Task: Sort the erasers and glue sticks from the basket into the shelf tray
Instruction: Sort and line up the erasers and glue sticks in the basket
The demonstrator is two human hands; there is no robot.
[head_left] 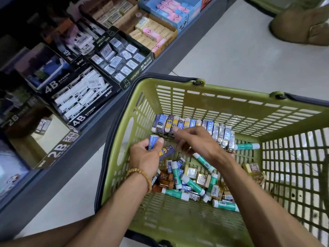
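A green plastic basket (210,97) with slotted walls and dark handles stands on the pale floor (249,50), just beside a low grey shelf (74,145). Along the basket's far wall a row of erasers (192,126) in blue, purple and yellow sleeves stands packed side by side. A loose heap fills the middle of the basket floor: green-and-white glue sticks (203,162) lying at all angles, mixed with more small erasers and gold-wrapped pieces; one glue stick (247,146) lies against the right end of the row.

The left hand (144,155), a beaded bracelet (142,177) on its wrist, curls its fingers and thumb round a blue-sleeved eraser (152,142) near the basket's left wall, with a purple eraser (166,151) just beneath its fingers. The right hand (195,141) reaches over the heap with fingers bent loosely downward, fingertips at the front of the eraser row; whether it pinches anything cannot be told, as it is blurred.

On the shelf, open cardboard trays sit edge to edge. A black tray marked 4B (80,97) holds white erasers in black bands; a black tray (122,57) beside it holds small wrapped erasers with barcodes; a brown tray (156,34) holds yellow and pink ones; a blue tray (194,8) holds pink and blue ones. A tray marked 2B (55,152) near the shelf's front edge holds a single eraser at its back
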